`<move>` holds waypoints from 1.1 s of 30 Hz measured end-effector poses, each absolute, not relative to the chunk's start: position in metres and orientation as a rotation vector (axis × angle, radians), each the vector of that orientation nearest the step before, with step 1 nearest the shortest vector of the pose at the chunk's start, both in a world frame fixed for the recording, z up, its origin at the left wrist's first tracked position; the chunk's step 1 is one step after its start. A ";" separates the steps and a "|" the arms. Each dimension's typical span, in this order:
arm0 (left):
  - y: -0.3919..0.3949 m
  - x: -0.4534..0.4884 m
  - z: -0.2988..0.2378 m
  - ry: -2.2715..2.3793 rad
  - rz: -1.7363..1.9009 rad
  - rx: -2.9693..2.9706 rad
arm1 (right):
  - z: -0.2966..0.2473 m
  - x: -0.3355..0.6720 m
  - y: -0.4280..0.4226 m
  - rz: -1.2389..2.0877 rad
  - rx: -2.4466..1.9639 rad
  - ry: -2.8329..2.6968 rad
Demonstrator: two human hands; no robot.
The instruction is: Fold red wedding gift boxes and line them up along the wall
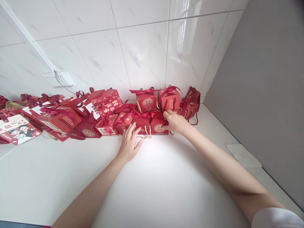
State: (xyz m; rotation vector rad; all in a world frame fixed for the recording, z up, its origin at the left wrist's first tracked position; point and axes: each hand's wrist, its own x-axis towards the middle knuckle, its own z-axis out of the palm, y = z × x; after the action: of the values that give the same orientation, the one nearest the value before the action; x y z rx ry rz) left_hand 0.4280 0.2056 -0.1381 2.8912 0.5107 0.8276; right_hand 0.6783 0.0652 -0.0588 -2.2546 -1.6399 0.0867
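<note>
Red gift boxes with ribbon bows and rope handles stand in a stacked row against the wall. At the row's right end, my right hand (175,122) grips a red gift box (158,128) with a round gold emblem, its fingers over the top and the thumb at the front. My left hand (129,144) is open, fingers stretched toward the front of a neighbouring red box (142,124) with a gold cord handle. Whether its fingertips press on that box I cannot tell. Two more bow-tied boxes, one with a round emblem (147,102) and one beside it (170,100), sit on top.
More red boxes and bags (59,120) crowd the left, with a card showing a cartoon couple (22,129). A power socket (58,79) is on the tiled wall (144,53). A grey panel (266,95) borders the white table (161,183) at right, near a pale sheet (243,155).
</note>
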 end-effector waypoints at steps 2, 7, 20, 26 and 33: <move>0.205 0.428 -0.138 0.510 0.823 2.898 | -0.049 0.678 0.059 0.071 -2.247 -1.667; 0.205 0.429 -0.138 0.485 0.834 2.896 | -0.018 0.708 0.030 0.076 -2.123 -1.469; 0.207 0.430 -0.138 0.476 0.829 2.889 | -0.074 0.804 0.034 -0.101 -2.328 -0.920; 0.209 0.430 -0.138 0.467 0.831 2.888 | -0.100 0.825 0.037 0.114 -2.358 -0.900; 0.209 0.431 -0.138 0.474 0.825 2.893 | -0.099 0.829 0.031 0.077 -2.490 -0.664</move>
State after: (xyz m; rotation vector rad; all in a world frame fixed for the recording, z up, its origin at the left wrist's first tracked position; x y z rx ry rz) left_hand 0.4310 0.2093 -0.1381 2.8931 0.4741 0.8245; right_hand 0.8288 0.0313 -0.0987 -2.4896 -0.6635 0.0775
